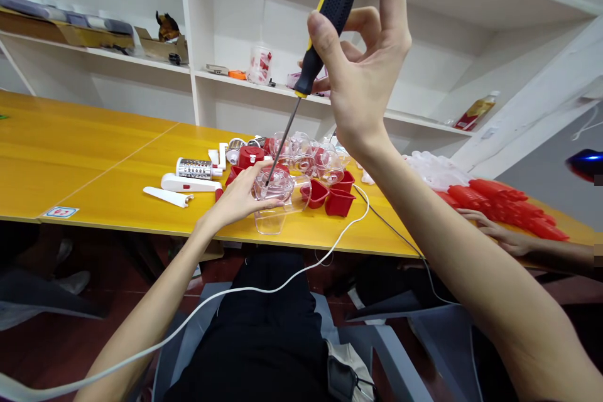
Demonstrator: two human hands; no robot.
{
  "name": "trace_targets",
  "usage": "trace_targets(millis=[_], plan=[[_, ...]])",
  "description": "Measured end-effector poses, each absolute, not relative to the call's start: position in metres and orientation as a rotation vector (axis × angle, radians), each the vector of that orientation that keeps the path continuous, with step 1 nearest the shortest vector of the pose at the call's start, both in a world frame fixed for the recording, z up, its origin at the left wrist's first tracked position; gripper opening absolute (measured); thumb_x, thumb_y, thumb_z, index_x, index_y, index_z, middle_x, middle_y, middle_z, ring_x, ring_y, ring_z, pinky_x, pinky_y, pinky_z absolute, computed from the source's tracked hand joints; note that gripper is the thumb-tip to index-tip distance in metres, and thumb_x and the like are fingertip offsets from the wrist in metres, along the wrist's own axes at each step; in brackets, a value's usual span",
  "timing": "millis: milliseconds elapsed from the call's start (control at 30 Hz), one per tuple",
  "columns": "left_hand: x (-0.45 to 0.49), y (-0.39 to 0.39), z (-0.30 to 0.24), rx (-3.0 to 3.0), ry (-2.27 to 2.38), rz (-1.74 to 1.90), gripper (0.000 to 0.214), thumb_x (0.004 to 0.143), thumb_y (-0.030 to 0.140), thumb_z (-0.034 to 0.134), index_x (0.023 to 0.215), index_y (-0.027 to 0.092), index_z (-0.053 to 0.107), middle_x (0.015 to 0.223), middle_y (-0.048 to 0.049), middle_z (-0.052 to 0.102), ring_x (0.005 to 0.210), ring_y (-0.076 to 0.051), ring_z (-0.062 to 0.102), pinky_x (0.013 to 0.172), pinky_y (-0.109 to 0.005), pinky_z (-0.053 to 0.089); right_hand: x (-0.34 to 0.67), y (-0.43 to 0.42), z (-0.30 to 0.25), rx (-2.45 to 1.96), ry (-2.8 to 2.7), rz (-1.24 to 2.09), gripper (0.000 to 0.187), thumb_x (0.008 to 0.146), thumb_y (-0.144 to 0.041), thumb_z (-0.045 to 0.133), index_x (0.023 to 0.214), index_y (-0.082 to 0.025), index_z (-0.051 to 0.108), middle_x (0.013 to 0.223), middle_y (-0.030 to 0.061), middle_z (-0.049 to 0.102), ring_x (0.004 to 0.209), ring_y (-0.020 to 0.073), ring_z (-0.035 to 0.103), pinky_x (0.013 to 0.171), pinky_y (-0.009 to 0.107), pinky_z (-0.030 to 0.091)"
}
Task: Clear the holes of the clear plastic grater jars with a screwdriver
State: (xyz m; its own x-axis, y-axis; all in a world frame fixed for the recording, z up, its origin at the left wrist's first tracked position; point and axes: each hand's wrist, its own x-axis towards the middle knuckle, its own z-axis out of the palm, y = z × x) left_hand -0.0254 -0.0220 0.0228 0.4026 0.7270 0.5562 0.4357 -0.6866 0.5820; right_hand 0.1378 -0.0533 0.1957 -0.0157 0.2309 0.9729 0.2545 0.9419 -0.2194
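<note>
At upper centre of the head view, the right hand (pixel 365 56) pinches a black-and-yellow rubber-gripped screwdriver (pixel 325 19), whose thin steel shaft slants down into a clear moulded plastic housing (pixel 280 195). The left hand (pixel 240 198) clasps that housing at centre frame, on the glossy yellow wooden table (pixel 94 157), beside small red plastic cups (pixel 336 201).

Single head-worn view, looking forward and down, close over yellow table (pixel 94 157), shelves (pixel 141 63) behind
</note>
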Motion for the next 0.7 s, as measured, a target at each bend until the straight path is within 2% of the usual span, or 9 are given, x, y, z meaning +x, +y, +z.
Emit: trace_targets(millis=[167, 267, 367, 600, 700], plan=[[-0.025, -0.023, 0.025, 2.31, 1.034, 1.161, 0.068, 0.077, 0.054, 0.077, 0.133, 0.027, 0.049, 0.14, -0.0092, 0.059, 0.127, -0.031, 0.058, 0.106, -0.047, 0.046, 0.136, -0.05, 0.191, -0.514, -1.6, 0.106, 0.034, 0.09, -0.034, 0.062, 0.12, -0.029, 0.047, 0.122, -0.0002, 0.062, 0.099, 0.0166, 0.066, 0.052, 0.024, 0.057], [-0.023, -0.026, 0.027, 2.299, 1.05, 1.157, 0.067, 0.076, 0.054, 0.077, 0.13, 0.026, 0.049, 0.137, -0.0101, 0.06, 0.125, -0.031, 0.058, 0.105, -0.048, 0.046, 0.132, -0.055, 0.191, -0.613, -1.644, 0.154, 0.037, 0.091, -0.038, 0.06, 0.124, -0.032, 0.044, 0.131, -0.0013, 0.059, 0.099, 0.0156, 0.067, 0.055, 0.024, 0.059], [-0.021, -0.028, 0.029, 2.293, 1.072, 1.158, 0.066, 0.076, 0.053, 0.077, 0.128, 0.023, 0.049, 0.136, -0.0115, 0.06, 0.124, -0.032, 0.058, 0.104, -0.049, 0.046, 0.129, -0.063, 0.195, -0.608, -1.701, 0.072, 0.032, 0.09, -0.034, 0.06, 0.119, -0.035, 0.047, 0.139, -0.0057, 0.053, 0.099, 0.0142, 0.065, 0.055, 0.021, 0.059], [-0.015, -0.031, 0.028, 2.364, 1.197, 1.181, 0.067, 0.076, 0.061, 0.075, 0.125, 0.022, 0.051, 0.125, -0.0116, 0.064, 0.118, -0.034, 0.061, 0.096, -0.049, 0.051, 0.126, -0.067, 0.202, -0.583, -1.746, -0.132, 0.026, 0.086, -0.027, 0.066, 0.107, -0.032, 0.052, 0.125, -0.0049, 0.059, 0.088, 0.0142, 0.062, 0.06, 0.021, 0.059], [-0.013, -0.031, 0.027, 2.4, 1.27, 1.191, 0.066, 0.076, 0.064, 0.074, 0.122, 0.021, 0.051, 0.119, -0.0115, 0.065, 0.113, -0.034, 0.063, 0.092, -0.048, 0.052, 0.128, -0.065, 0.202, -0.627, -1.751, -0.162, 0.023, 0.084, -0.028, 0.065, 0.103, -0.032, 0.052, 0.127, -0.0058, 0.059, 0.09, 0.0157, 0.063, 0.056, 0.023, 0.057]])
